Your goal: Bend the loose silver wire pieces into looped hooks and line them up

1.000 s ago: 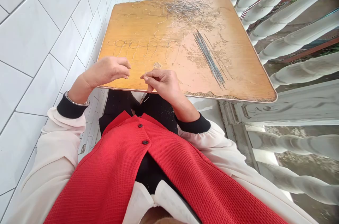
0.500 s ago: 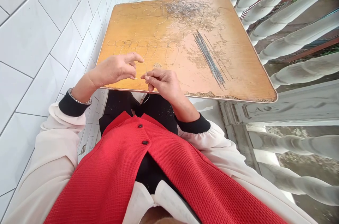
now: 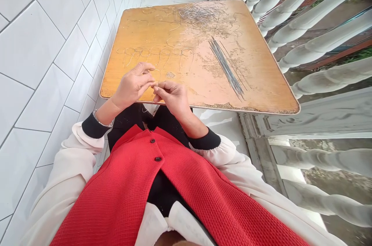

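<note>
My left hand [image 3: 133, 85] and my right hand [image 3: 172, 98] meet fingertip to fingertip over the near edge of the wooden table [image 3: 255, 95]. Between them is a thin wire [image 3: 159, 75], bent in a loop above the fingers, with its tail hanging below the table edge. The right thumb and forefinger pinch it, and the left fingertips close on it too. Beyond the hands lies a row of looped wires [image 3: 162, 51]. A bundle of straight wires [image 3: 226, 68] rests right of them.
A tangled pile of wires [image 3: 197, 12] covers the table's far side. White tiled wall [image 3: 35, 40] runs along the left, and a white balustrade [image 3: 308, 40] along the right. The table's near edge is chipped.
My left hand has moved right and its fingertips have closed on the wire beside the right hand's. My right hand has shifted slightly left and down. The view has shifted a little.
</note>
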`<state>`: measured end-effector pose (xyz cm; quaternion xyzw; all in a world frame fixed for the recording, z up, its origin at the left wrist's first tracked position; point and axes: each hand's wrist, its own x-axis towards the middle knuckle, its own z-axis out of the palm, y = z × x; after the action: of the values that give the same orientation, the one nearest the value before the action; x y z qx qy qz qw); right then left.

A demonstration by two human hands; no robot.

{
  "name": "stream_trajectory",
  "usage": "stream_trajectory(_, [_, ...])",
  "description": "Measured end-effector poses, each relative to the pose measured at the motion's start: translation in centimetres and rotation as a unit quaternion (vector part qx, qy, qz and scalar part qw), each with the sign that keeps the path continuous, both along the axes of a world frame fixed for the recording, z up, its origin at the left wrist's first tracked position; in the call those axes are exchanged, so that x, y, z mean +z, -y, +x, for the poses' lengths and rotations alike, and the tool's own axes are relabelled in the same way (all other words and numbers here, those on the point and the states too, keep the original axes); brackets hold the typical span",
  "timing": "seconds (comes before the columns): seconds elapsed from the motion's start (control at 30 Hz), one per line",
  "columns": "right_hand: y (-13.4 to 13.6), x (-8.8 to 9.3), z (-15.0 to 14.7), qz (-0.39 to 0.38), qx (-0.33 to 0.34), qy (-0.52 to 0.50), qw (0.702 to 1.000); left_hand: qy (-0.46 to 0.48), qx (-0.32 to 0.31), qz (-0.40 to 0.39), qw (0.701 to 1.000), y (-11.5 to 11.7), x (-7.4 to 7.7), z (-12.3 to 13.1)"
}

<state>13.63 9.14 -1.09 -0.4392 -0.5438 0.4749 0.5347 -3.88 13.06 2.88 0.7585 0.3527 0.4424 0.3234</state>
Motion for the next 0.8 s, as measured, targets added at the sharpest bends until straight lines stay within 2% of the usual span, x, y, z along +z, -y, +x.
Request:
stream_trajectory(0.1, [-0.1,0.1,0.2,-0.005,0.0,-0.006,1.0,-0.035,-0.024,0.07,0.997,-0.4,-0.6,-0.4])
stream_trajectory(0.17, [-0.2,0.3,0.4,-0.003,-0.008,-0.009,1.0,-0.033,-0.031,0.076,0.996,-0.3,-0.7,-0.6])
stream_trajectory(0.33, [-0.6,0.3,0.7,0.019,-0.027,0.027,0.999,0.054,0.009,-0.067,0.996,0.0,0.0,-0.9])
stream_trajectory(0.43, [-0.8,0.1,0.9,0.035,-0.018,0.052,0.998,0.067,0.042,-0.126,0.989,-0.1,0.5,-0.5])
stream_trajectory(0.53, [-0.9,0.0,1.0,0.025,0.008,0.053,0.998,0.073,0.058,-0.15,0.984,-0.1,0.8,0.2])
stream_trajectory(0.67, [-1.1,0.1,1.1,0.004,0.038,-0.005,0.999,0.096,0.072,-0.166,0.979,0.2,1.1,1.0])
stream_trajectory(0.8, [-1.4,0.3,1.1,0.031,0.007,0.003,0.999,0.113,0.075,-0.181,0.974,0.7,1.0,1.5])
